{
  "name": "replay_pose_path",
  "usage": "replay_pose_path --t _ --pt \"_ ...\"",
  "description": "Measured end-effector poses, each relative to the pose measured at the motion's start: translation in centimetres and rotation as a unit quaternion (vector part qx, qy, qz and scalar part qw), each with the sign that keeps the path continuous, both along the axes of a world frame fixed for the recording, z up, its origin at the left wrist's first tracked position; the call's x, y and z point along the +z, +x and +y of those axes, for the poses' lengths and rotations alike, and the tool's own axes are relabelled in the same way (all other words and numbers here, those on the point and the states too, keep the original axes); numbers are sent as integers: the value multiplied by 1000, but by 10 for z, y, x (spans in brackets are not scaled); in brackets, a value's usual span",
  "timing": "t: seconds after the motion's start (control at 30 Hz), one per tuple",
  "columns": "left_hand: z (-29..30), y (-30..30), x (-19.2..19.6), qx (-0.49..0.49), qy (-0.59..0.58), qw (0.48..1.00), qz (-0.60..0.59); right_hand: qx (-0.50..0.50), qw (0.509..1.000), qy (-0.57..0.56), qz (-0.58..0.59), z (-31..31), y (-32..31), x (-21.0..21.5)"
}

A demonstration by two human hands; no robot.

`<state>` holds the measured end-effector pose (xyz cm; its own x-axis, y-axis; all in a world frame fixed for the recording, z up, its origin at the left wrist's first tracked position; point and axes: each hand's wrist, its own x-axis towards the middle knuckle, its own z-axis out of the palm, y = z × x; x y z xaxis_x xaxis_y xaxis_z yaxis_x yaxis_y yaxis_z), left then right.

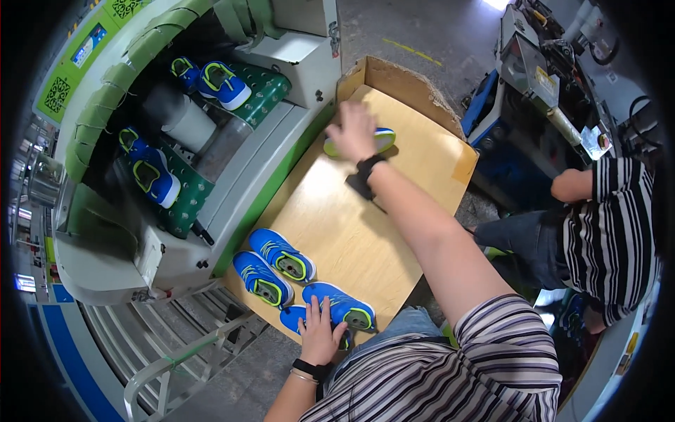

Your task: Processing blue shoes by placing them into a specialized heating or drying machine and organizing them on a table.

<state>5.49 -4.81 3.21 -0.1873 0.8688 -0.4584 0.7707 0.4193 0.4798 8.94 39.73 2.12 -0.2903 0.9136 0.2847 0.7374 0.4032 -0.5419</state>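
Your left hand (321,337) lies, fingers spread, over the nearest blue shoes (332,299) at the table's (355,221) near end. Your blurred right hand (354,131) overlaps a lime-edged shoe (384,141) at the far end; whether its fingers grip, I cannot tell.

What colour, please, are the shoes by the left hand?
The shoes are blue with yellow-green trim, clearest in the head view.

We see a bench (337,225) with light wood-coloured top. On its near left part lie four blue shoes (278,252); toward the far end we find one more shoe (385,143), partly hidden.
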Motion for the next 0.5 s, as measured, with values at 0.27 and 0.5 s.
replay_pose_path --t 0.27,0.5 --pt "2 -5 0 13 -21 999 -39 55 971 -222 -63 -9 97 -55" --pt "38 -67 13 274 12 842 -465 262 911 -319 13 -152 143 -28"
